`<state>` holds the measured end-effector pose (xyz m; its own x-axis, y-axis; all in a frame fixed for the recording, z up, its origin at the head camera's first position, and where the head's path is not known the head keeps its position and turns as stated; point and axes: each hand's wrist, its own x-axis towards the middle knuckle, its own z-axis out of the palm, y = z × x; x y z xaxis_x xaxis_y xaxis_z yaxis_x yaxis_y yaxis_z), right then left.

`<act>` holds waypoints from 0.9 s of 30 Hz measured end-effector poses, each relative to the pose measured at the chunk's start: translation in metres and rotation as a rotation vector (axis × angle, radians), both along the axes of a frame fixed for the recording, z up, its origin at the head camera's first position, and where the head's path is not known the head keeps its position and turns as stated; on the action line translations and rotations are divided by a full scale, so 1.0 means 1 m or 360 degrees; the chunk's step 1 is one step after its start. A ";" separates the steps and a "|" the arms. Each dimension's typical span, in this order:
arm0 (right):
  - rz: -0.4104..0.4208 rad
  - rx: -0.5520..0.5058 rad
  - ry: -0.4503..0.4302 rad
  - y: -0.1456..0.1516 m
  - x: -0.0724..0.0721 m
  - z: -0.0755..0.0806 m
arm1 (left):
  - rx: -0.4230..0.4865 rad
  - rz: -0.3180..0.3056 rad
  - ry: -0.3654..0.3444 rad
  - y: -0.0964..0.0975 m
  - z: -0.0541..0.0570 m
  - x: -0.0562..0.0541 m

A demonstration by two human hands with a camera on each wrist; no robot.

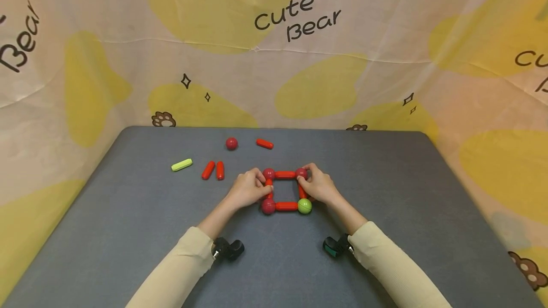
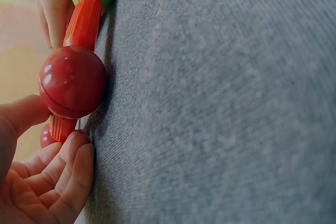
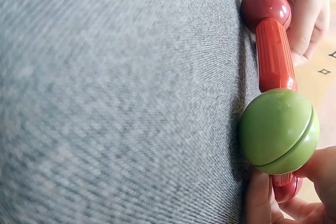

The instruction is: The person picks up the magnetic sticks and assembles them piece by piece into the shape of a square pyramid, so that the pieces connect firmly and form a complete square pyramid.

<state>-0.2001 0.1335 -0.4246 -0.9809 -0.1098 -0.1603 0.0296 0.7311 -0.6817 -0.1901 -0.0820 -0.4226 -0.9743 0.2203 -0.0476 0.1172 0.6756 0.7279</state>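
A square of toy rods and balls lies on the table, with red rods (image 1: 286,206) as sides. Its corners are three red balls (image 1: 268,206) and one green ball (image 1: 305,206) at the near right. My left hand (image 1: 247,188) pinches the left side rod (image 2: 63,128) between thumb and fingers. At the far right corner, my right hand (image 1: 318,185) holds the square, fingers around the far red ball (image 1: 301,173) and beside the right side rod (image 1: 302,191). That rod is partly hidden by the hand. In the right wrist view, the green ball (image 3: 279,131) is nearest the camera.
Behind and left of the square lie a loose red ball (image 1: 231,143), a single red rod (image 1: 264,144), two red rods side by side (image 1: 220,170) and a yellow-green rod (image 1: 181,165). The grey table (image 1: 128,213) meets a patterned cloth (image 1: 239,84) behind.
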 end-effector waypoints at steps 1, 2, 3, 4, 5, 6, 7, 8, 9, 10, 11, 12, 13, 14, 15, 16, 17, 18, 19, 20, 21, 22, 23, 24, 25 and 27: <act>-0.0004 -0.0001 -0.0008 0.000 0.000 0.000 | 0.0005 -0.0013 -0.0002 -0.001 0.000 0.000; -0.0001 0.0001 -0.0003 0.000 0.000 0.000 | 0.0013 -0.0022 -0.0004 -0.003 0.000 -0.001; 0.0002 0.0004 0.0002 0.000 0.000 0.000 | 0.0016 -0.0029 -0.0005 -0.004 0.000 -0.001; 0.0004 0.0008 0.0007 0.000 0.000 0.000 | 0.0019 -0.0036 -0.0005 -0.007 0.001 -0.002; 0.0007 0.0014 0.0014 0.000 0.000 0.000 | 0.0024 -0.0043 -0.0004 -0.009 0.003 -0.002; 0.0010 0.0021 0.0023 0.000 0.000 0.000 | 0.0030 -0.0047 0.0004 -0.012 0.004 -0.003; 0.0013 0.0029 0.0031 -0.001 0.000 0.000 | 0.0034 -0.0047 0.0013 -0.016 0.005 -0.004; 0.0015 0.0032 0.0038 -0.001 0.000 0.001 | 0.0039 -0.0042 0.0017 -0.019 0.007 -0.005; 0.0014 0.0035 0.0038 -0.001 0.000 0.001 | 0.0045 -0.0036 0.0026 -0.023 0.010 -0.006; 0.0013 0.0036 0.0039 -0.001 0.000 0.001 | 0.0053 -0.0028 0.0040 -0.028 0.011 -0.007; 0.0012 0.0036 0.0039 -0.001 0.000 0.001 | 0.0062 -0.0017 0.0060 -0.032 0.013 -0.008; 0.0011 0.0037 0.0040 -0.001 0.000 0.001 | 0.0060 -0.0002 0.0084 -0.037 0.015 -0.009; 0.0009 0.0037 0.0039 -0.001 0.000 0.001 | 0.0061 0.0014 0.0107 -0.042 0.016 -0.010; 0.0007 0.0038 0.0039 -0.001 0.000 0.001 | 0.0060 0.0026 0.0137 -0.047 0.018 -0.011; 0.0007 0.0040 0.0039 -0.001 0.000 0.001 | 0.0060 0.0038 0.0171 -0.053 0.019 -0.012; 0.0007 0.0043 0.0041 -0.001 0.000 0.001 | 0.0059 0.0047 0.0199 -0.058 0.021 -0.013; 0.0007 0.0045 0.0042 0.000 -0.001 0.001 | 0.0058 0.0058 0.0220 -0.064 0.023 -0.014; 0.0008 0.0046 0.0044 0.000 -0.001 0.000 | 0.0058 0.0070 0.0241 -0.070 0.025 -0.014; 0.0007 0.0045 0.0045 0.000 -0.001 0.000 | 0.0067 0.0085 0.0254 -0.075 0.027 -0.015; 0.0009 0.0045 0.0047 0.000 -0.001 0.000 | 0.0069 0.0100 0.0262 -0.081 0.029 -0.015; 0.0012 0.0044 0.0049 0.000 -0.001 -0.001 | 0.0070 0.0124 0.0271 -0.087 0.031 -0.015; 0.0010 0.0040 0.0046 0.000 -0.001 -0.001 | 0.0066 0.0150 0.0280 -0.092 0.033 -0.016; 0.0010 0.0037 0.0043 0.000 -0.001 -0.001 | 0.0062 0.0180 0.0292 -0.098 0.034 -0.017; 0.0011 0.0035 0.0040 0.000 -0.001 -0.001 | 0.0059 0.0210 0.0306 -0.104 0.035 -0.017; 0.0009 0.0033 0.0037 0.000 -0.001 -0.001 | 0.0054 0.0240 0.0325 -0.110 0.035 -0.018; 0.0005 0.0029 0.0030 0.000 -0.001 -0.001 | 0.0047 0.0298 0.0378 -0.122 0.034 -0.020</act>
